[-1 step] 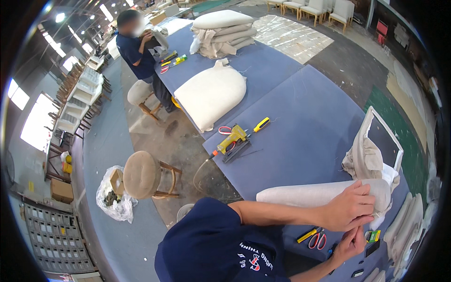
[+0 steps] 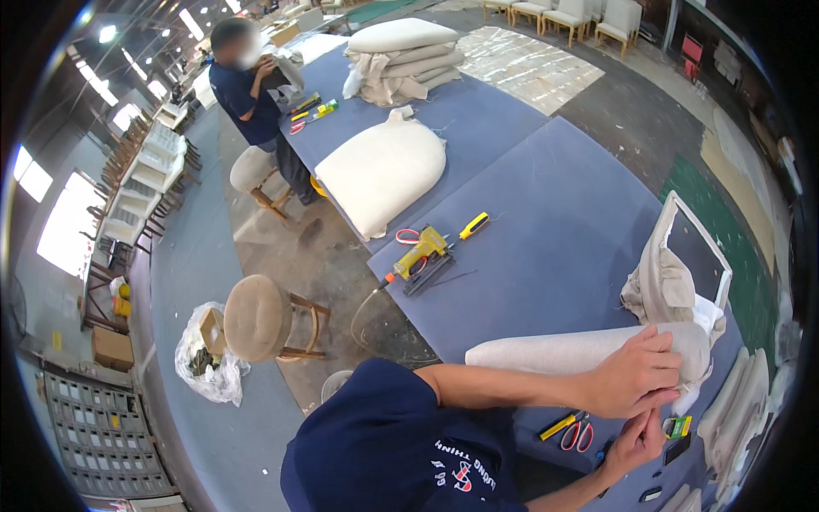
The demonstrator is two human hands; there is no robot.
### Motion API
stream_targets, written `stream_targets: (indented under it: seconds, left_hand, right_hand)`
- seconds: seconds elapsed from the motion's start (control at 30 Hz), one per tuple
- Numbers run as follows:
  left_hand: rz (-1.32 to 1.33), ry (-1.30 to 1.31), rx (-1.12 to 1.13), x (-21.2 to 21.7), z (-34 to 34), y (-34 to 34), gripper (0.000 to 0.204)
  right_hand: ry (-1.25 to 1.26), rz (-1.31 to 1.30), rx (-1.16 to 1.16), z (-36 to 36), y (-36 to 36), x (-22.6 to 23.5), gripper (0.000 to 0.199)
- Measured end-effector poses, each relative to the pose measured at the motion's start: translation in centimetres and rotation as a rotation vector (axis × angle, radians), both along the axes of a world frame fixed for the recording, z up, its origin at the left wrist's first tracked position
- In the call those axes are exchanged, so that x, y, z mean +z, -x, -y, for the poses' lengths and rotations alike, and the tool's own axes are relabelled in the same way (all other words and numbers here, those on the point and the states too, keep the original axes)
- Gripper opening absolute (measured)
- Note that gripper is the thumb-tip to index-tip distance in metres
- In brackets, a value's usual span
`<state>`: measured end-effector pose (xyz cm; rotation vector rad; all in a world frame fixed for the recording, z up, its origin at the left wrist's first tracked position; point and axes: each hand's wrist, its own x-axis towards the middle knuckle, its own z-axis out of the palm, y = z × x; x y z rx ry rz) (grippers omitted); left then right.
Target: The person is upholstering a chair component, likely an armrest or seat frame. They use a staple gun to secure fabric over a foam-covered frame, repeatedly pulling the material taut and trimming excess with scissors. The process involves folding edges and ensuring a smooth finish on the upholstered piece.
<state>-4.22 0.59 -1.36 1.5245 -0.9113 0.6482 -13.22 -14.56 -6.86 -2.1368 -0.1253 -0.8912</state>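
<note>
A padded seat cushion [image 2: 546, 352] in pale beige fabric stands on its edge along the near right of the table. My left hand [image 2: 644, 374] lies across its right end, with bent fingers gripping the cover fabric at the corner. Just below, my right hand [image 2: 636, 442] is closed in a pinch, its fingertips meeting those of my left hand. What the right fingertips hold is too small to make out. Loose fabric and white padding hang beside the hands. Scissors with red handles [image 2: 577, 433] and a yellow-handled tool [image 2: 559, 426] lie near my right forearm.
A yellow staple gun [image 2: 424, 249] with a hose and a yellow screwdriver [image 2: 474, 225] lie mid-table. A half-covered frame [image 2: 701, 247] stands at right. Farther off are a cushion [image 2: 384, 171], a cushion stack [image 2: 405, 60] and a co-worker [image 2: 246, 102]. A round stool [image 2: 257, 317] stands at left.
</note>
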Motion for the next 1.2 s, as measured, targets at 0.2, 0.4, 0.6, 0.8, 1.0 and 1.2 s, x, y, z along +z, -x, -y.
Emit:
stream_targets:
  seconds: [0.2, 0.4, 0.6, 0.8, 1.0, 1.2]
  left_hand:
    - [-0.046, -0.075, -0.283, 0.6, -1.2, -1.7, 0.02]
    - [-0.001, -0.124, -0.519, 2.4, 0.7, -7.0, 0.036]
    - [-0.166, -0.171, -1.065, 3.1, 3.2, -9.4, 0.037]
    - [-0.241, -0.164, -1.121, 2.9, 4.0, -7.9, 0.035]
    - [-0.285, -0.151, -1.07, 2.2, 3.9, -6.8, 0.035]
    - [-0.159, -0.292, -1.218, 3.4, 5.1, -7.5, 0.027]
  right_hand:
    - [-0.046, -0.174, -0.069, 0.4, 1.7, 1.2, 0.027]
    - [0.0, -0.235, -0.047, 0.7, 3.0, 3.4, 0.017]
    - [-0.064, -0.116, 0.135, 0.6, 2.3, 5.2, 0.01]
    - [-0.087, 0.007, 0.11, 0.4, 2.7, 4.6, 0.009]
    - [-0.25, -0.129, 0.075, -1.5, 4.2, 5.4, 0.013]
    - [-0.064, -0.089, 0.051, -0.5, 5.7, 5.0, 0.012]
